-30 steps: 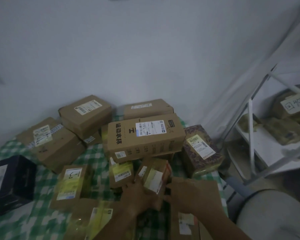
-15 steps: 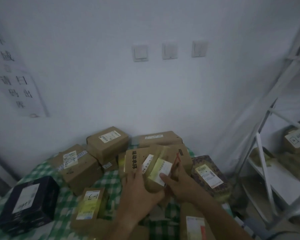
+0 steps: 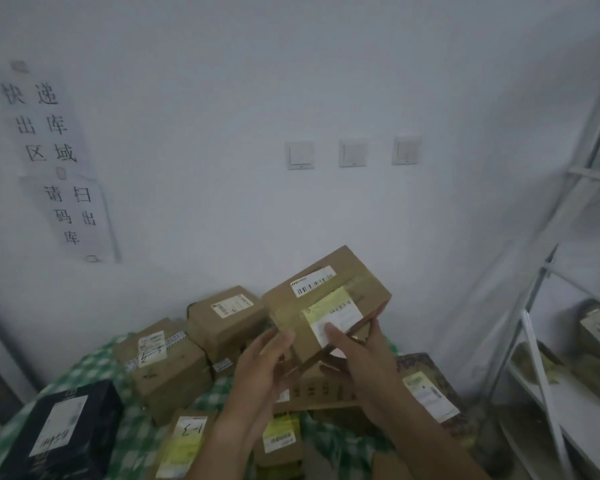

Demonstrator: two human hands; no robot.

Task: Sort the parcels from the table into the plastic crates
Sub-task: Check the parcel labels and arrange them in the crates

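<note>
Both hands, left hand (image 3: 264, 365) and right hand (image 3: 357, 355), clasp one small parcel (image 3: 326, 299) above the tabletop (image 3: 94, 368); many parcels remain below it. No crate shows; sorting seems barely begun.

Parcel depot: labelled parcels (image 3: 174, 365), shelving (image 3: 548, 341).

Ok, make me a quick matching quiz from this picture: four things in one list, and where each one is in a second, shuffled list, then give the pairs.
Things:
1. small brown parcel
2. black box
3. three wall switches
4. parcel marked 1-3

Places:
A. on the wall above the pile
B. lifted off the table, held in the left hand and right hand
C. lying on the checked cloth between the black box and the left forearm
D. at the table's near left corner

Pairs: 1-B, 2-D, 3-A, 4-C
</note>
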